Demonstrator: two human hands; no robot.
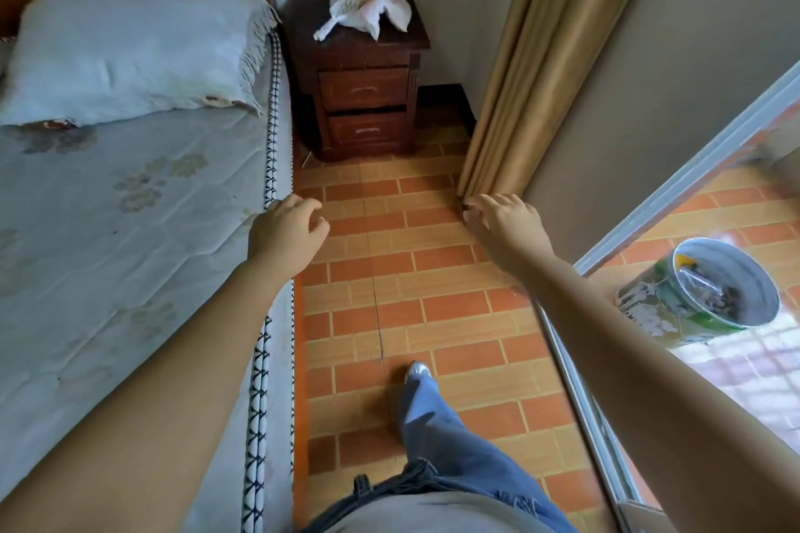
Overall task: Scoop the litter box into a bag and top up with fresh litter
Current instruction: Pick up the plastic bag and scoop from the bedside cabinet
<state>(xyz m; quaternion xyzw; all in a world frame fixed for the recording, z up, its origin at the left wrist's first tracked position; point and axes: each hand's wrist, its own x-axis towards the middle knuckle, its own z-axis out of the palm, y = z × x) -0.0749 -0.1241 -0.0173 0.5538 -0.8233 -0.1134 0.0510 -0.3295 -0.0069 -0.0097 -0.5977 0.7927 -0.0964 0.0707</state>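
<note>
Head view shows no litter box anywhere; the only task thing in sight is a crumpled plastic bag lying on top of the nightstand, sprawled roughly crosswise with no clear long axis. Both hands are held out short of the nightstand and well apart from the bag, which lies ahead and between them: the left hand has fingers loosely curled on nothing, the right hand has fingers spread and empty, its tips just beside the curtain hem right of the nightstand. By my reckoning the left hand is slightly nearer the bag.
</note>
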